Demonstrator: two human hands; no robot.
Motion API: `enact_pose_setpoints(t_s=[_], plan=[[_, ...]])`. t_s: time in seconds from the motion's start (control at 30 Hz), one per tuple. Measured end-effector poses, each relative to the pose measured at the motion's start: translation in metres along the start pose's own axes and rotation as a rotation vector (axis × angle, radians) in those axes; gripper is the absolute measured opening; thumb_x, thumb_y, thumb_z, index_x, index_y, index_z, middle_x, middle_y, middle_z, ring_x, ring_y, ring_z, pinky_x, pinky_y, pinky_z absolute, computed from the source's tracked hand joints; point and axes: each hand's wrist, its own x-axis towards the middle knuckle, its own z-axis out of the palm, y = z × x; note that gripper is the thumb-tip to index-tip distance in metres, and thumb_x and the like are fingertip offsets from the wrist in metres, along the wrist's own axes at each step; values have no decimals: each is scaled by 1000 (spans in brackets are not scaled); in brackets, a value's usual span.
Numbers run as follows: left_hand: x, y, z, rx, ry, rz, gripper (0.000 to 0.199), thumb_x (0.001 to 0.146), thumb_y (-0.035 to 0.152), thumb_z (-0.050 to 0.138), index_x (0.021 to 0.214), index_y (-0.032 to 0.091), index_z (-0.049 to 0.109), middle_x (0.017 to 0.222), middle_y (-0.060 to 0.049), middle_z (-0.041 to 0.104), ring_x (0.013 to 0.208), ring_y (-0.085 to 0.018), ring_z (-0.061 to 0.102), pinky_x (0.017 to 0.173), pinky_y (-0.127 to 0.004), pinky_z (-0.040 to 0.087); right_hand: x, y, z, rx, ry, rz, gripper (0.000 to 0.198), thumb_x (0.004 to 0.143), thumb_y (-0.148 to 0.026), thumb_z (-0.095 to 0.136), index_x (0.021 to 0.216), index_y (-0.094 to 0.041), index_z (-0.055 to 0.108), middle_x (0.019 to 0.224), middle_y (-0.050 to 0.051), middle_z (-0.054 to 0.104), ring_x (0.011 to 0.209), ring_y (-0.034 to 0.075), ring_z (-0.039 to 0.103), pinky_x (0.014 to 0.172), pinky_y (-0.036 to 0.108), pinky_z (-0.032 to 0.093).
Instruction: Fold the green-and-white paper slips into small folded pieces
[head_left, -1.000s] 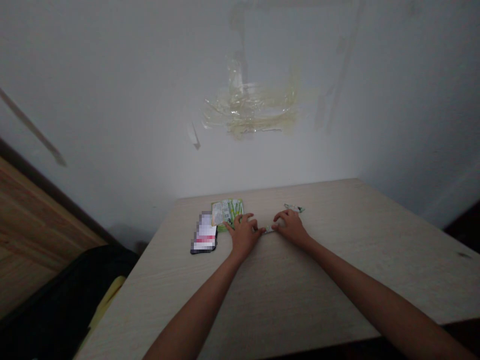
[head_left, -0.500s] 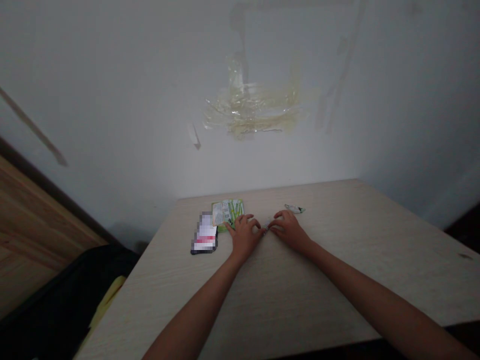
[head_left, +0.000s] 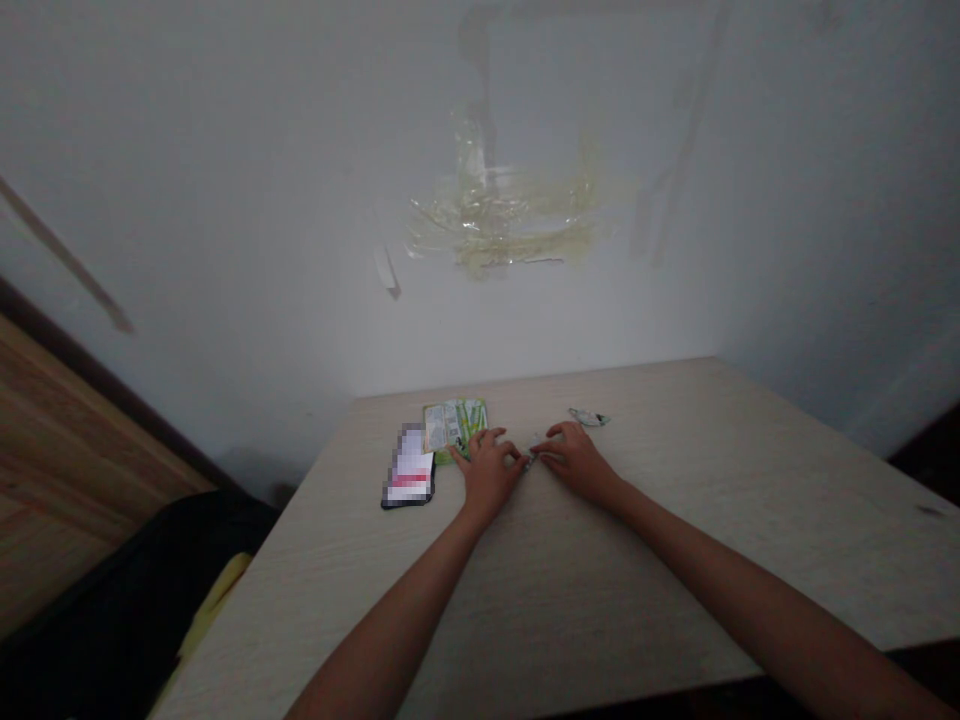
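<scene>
A small, pale and dark patterned piece (head_left: 529,460) is between my fingertips, low over the table; it is too small to name. My left hand (head_left: 489,472) pinches its left side between thumb and forefinger, the other fingers loosely spread. From the other side, my right hand (head_left: 579,462) has its thumb and fingertips closed at the piece's upper right. Behind my left fingers lies a green and white printed sheet (head_left: 448,428), partly covered by that hand. Just beyond my right hand rests a small, flat, whitish-green scrap (head_left: 589,417).
A phone (head_left: 409,475) with a blurred-out screen lies left of my left hand, its top touching the printed sheet. The pale wooden table (head_left: 600,620) meets a wall (head_left: 300,200) bearing peeling clear tape (head_left: 502,225). Dark and yellow cloth (head_left: 214,600) hangs at left.
My right fingertips have shifted very slightly left at the small piece, and a little more of it shows. My left hand and the other things stay in place.
</scene>
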Motion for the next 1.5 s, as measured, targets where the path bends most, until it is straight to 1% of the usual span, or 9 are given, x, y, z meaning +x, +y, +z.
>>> enact_pose_setpoints(t_s=[0.1,0.17,0.33,0.53,0.63,0.77,1.03,1.37,1.5], plan=[[-1,1,0,13,22,-7,17,81,43,66,94,33,69,133,-1,54,132,-29,35,108,-72,2,1,0,0,-11,-13,24,24,85,-24,62,106,-29,73,107,10,56,105,24,50,93,42,42],[-1,2,-1,23,18,-2,19,81,44,65,97,35,69,134,-2,53,133,-29,34,107,-72,3,2,0,0,-16,-21,37,24,85,-25,62,106,-29,73,106,10,56,104,24,50,93,41,42],[-2,2,-2,57,-15,40,15,83,45,63,93,40,72,141,3,48,137,-31,27,107,-72,0,2,1,1,-11,-23,64,23,85,-25,62,105,-30,73,106,9,56,103,24,51,94,42,41],[-1,1,-4,109,-39,133,17,86,43,58,87,35,73,141,4,49,138,-31,28,110,-70,-4,0,3,2,8,-10,61,24,86,-26,63,107,-32,72,107,9,57,103,23,51,94,42,41],[0,-2,-4,91,-46,135,20,87,44,56,86,34,74,141,3,50,138,-32,28,108,-72,-4,-1,5,1,55,15,43,23,86,-26,63,105,-31,73,107,9,57,104,23,52,95,42,41],[1,-3,-4,70,-67,130,15,84,42,61,87,35,74,141,3,49,139,-32,26,108,-73,-1,-1,8,1,94,20,-2,20,85,-23,63,99,-31,75,109,8,58,106,23,52,96,42,41],[0,0,-13,51,-134,135,11,78,43,68,83,34,72,140,6,51,140,-32,25,108,-73,1,-1,9,4,72,1,37,19,85,-28,65,99,-35,75,108,8,58,105,23,52,95,42,42],[-2,-3,-6,56,-74,160,12,80,45,67,86,34,69,137,6,54,138,-30,29,107,-73,-3,-1,8,1,104,-16,-13,19,84,-29,66,100,-32,75,109,8,59,106,23,53,95,41,41],[-1,-4,-5,48,-63,146,21,79,45,68,98,37,69,137,3,53,136,-30,30,108,-72,-1,-1,9,2,109,-11,-15,19,84,-29,66,101,-32,75,109,8,60,105,22,53,95,39,42]])
